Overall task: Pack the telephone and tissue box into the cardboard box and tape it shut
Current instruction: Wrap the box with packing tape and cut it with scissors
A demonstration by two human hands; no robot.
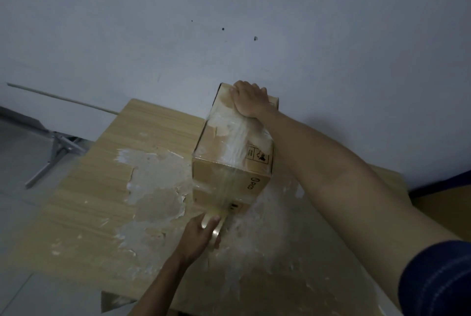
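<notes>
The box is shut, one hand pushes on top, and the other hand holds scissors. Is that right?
Not scissors. The head view shows the left hand holding a tape roll, its tape running up over the shut cardboard box. The right hand does rest on top.

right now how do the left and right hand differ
The left hand grips the tape roll; the right hand rests palm-down on the cardboard box. The left hand is low at the box's near end; the right hand is on top at its far end. Both work on the same box.
</notes>
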